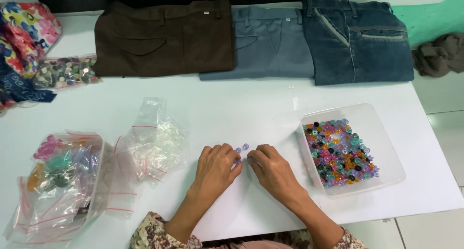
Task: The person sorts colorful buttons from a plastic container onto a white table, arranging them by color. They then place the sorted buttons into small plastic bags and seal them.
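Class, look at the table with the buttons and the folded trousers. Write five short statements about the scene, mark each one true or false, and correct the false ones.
1. Both hands rest on the white table, close together. True: the left hand and right hand almost meet over a few pale purple buttons.
2. The clear tub of mixed coloured buttons stands left of the hands. False: it stands to their right.
3. Three folded trousers lie along the far edge. True: brown trousers, grey-blue trousers and dark denim trousers.
4. The brown pair lies in the middle. False: the grey-blue pair does.
5. The small plastic bags lie inside the tub. False: they lie on the table, left of the hands.
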